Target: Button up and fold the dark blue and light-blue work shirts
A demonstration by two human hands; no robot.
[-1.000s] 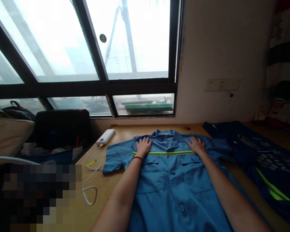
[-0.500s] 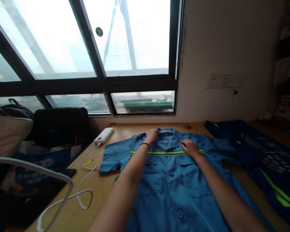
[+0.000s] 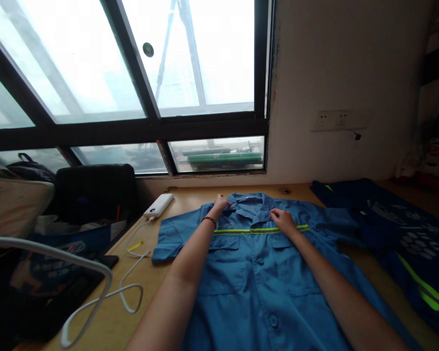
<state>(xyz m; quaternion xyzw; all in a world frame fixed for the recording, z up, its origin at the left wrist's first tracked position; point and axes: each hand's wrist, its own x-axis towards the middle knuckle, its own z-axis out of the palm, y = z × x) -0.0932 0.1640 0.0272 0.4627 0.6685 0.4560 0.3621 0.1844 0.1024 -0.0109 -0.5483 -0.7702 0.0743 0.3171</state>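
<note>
A blue short-sleeved work shirt (image 3: pixel 263 273) with a yellow-green chest stripe lies buttoned and face up on the wooden table (image 3: pixel 161 287). My left hand (image 3: pixel 220 202) reaches the left side of the collar, fingers curled onto the cloth there. My right hand (image 3: pixel 282 219) rests on the chest just right of the collar, fingers bent and pinching at the fabric near the stripe. A thin bracelet sits on my left wrist.
A second dark blue garment (image 3: pixel 398 234) with green markings lies to the right. A white power bank (image 3: pixel 158 205) with a white cable (image 3: pixel 133 273) lies at the left. A white hanger (image 3: pixel 76 287), a black chair back (image 3: pixel 95 192) and bags stand further left. A window and a wall lie behind.
Both hands left the flat position on the shoulders and moved inward to the collar. The left hand slid up to the collar's left edge; the right moved to the placket.
</note>
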